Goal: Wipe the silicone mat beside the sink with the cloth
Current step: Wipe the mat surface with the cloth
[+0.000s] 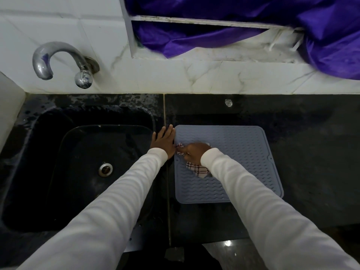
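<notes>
A grey-blue ribbed silicone mat lies flat on the black counter just right of the sink. My right hand is shut on a white cloth with dark checks, pressing it onto the mat's left part. The cloth sticks out at the fingertips and under the wrist. My left hand rests flat with its fingers spread on the counter strip between sink and mat, touching the mat's left edge. Both arms wear white sleeves.
A chrome tap juts from the white tiled wall above the black sink, whose drain shows. Purple fabric hangs over a ledge at the back right. Black counter extends right of the mat.
</notes>
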A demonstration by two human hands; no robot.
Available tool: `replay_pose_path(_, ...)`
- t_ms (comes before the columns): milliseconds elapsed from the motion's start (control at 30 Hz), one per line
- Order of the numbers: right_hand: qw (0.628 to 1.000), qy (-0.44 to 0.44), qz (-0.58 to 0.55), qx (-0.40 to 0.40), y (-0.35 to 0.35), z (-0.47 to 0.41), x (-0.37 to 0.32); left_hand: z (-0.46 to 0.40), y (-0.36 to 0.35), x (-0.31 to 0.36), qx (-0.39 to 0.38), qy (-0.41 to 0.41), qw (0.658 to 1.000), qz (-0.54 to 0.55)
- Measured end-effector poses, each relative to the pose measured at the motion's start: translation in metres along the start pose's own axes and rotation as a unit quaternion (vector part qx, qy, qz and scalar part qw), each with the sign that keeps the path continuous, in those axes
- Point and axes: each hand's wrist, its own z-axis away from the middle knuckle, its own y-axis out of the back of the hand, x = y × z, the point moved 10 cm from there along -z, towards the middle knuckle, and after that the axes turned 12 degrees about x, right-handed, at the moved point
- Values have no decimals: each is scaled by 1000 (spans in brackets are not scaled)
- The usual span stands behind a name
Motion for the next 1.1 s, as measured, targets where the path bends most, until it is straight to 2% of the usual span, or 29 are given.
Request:
replay_pose_path(167, 1000, -6, -13, 3, 3, 17, 0, 3, -2, 4, -2, 15, 1000, -17)
replay_pose_path(300, 997, -5, 10, 72, 15, 36, -17, 4, -3, 6, 8, 10, 1000, -17)
replay_pose_path(467, 985, -52, -34, 159, 16, 63, -29, 3, -7, 2, 42, 7, 999, -17)
replay_pose_path(667, 976, -58, -62, 201, 12, 82, -41, 4, -8, 0, 64, -2, 998, -17)
replay_pose_path(800, 973, -55, -26, 223, 6, 93, -49, 4, -7, 0, 66, 1, 998, -21)
replay_pose_path(1100, 988, -53, -46, 137, -25, 94, -54, 5, -5, 0, 65, -6, 998, -20)
